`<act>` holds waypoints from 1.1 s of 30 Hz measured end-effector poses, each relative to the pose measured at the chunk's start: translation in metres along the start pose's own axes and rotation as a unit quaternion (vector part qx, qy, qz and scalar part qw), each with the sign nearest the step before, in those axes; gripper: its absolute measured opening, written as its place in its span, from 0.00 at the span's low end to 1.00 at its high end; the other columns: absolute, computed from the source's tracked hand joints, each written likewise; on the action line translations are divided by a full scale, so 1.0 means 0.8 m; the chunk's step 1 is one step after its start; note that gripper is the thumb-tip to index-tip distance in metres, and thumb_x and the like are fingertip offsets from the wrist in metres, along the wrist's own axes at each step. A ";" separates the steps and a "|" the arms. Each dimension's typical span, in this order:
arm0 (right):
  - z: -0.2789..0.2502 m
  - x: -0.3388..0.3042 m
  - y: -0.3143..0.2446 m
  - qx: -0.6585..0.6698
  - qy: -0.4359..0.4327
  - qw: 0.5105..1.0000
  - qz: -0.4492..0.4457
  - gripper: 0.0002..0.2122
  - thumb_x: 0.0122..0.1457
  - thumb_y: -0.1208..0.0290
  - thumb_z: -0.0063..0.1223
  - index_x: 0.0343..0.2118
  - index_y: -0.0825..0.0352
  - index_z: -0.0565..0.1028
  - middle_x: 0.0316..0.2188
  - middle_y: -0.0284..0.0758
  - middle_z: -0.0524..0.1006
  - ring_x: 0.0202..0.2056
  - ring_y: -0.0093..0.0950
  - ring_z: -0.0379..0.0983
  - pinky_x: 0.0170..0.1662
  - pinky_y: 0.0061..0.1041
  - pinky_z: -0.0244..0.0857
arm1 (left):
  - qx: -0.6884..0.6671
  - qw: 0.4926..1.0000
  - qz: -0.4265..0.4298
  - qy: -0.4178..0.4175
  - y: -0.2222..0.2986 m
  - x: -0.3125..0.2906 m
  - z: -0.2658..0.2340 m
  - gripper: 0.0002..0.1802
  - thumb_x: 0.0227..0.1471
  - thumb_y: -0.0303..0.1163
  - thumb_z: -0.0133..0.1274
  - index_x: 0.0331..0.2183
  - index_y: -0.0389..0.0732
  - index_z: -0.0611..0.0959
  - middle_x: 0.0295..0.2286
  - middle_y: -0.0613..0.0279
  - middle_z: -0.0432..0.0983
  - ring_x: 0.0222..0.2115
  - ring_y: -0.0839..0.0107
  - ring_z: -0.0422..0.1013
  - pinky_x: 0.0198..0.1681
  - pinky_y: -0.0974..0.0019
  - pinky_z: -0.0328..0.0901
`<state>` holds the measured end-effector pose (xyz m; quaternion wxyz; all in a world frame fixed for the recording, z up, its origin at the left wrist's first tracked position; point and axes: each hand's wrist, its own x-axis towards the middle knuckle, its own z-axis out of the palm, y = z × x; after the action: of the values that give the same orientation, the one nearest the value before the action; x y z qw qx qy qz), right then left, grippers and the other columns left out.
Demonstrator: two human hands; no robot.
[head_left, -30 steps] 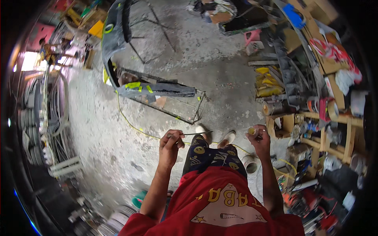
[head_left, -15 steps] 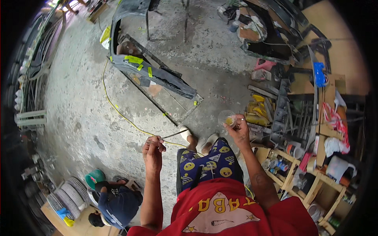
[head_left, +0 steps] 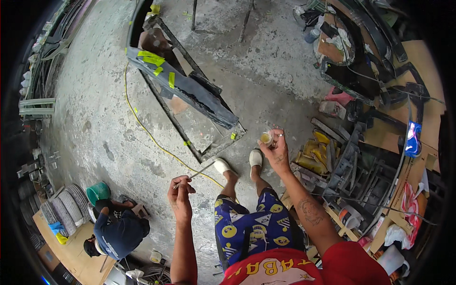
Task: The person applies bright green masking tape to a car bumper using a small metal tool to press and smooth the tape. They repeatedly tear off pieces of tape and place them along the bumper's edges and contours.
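Note:
My left hand (head_left: 181, 194) is closed round one end of a thin, flat grey metal strip (head_left: 201, 170), which points up and to the right. In the fingers of my right hand (head_left: 277, 156) is a small clear plastic cup (head_left: 266, 138) with something yellowish in it. Hand and cup are apart from the strip. Ahead of both hands, a grey car bumper (head_left: 190, 97) with strips of yellow-green tape (head_left: 151, 58) rests over a dark rectangular frame (head_left: 164, 118). Neither hand touches the bumper.
A yellow cable (head_left: 147, 135) runs along the concrete floor to my feet. At right are metal scraps (head_left: 354, 161), yellow pieces (head_left: 317, 151) and cardboard (head_left: 418, 166). A person in dark clothes (head_left: 118, 232) crouches at lower left beside tyres (head_left: 66, 209) and a green bucket (head_left: 98, 191).
The view has shifted, and the bumper's near end sits slightly lower. My feet stand farther apart and farther from my shorts. Both hands keep hold of the strip and the cup.

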<state>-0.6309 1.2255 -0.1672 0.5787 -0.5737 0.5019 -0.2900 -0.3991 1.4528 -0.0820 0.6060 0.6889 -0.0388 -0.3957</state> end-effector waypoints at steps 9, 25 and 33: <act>0.020 0.099 0.060 0.017 0.007 1.000 -0.017 0.22 0.56 0.82 0.61 0.49 0.64 0.62 0.36 0.33 0.76 0.35 0.18 0.74 0.35 0.18 0.68 | 0.307 0.917 0.254 0.006 -0.117 0.126 0.075 0.05 0.58 0.19 0.51 0.37 0.34 0.79 0.32 0.53 0.74 0.32 0.62 0.72 0.38 0.65 0.67; 0.063 0.191 0.151 0.066 -0.077 0.983 -0.155 0.21 0.54 0.81 0.63 0.47 0.64 0.64 0.36 0.33 0.77 0.36 0.18 0.74 0.37 0.18 0.69 | 0.396 0.832 0.385 0.040 -0.210 0.187 0.075 0.09 0.50 0.16 0.52 0.36 0.35 0.78 0.32 0.51 0.75 0.35 0.54 0.71 0.41 0.58 0.66; 0.062 0.191 0.164 0.112 -0.108 0.962 -0.223 0.21 0.54 0.80 0.64 0.47 0.64 0.66 0.36 0.31 0.78 0.36 0.17 0.74 0.38 0.18 0.69 | 0.295 0.877 0.369 0.091 -0.220 0.186 0.071 0.04 0.54 0.20 0.52 0.34 0.32 0.79 0.31 0.55 0.73 0.32 0.66 0.70 0.38 0.67 0.64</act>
<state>-0.5673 1.1276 -0.3382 0.6109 -0.6304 0.2593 -0.4026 -0.4062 1.3737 -0.3057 0.4777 0.8044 -0.3497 -0.0498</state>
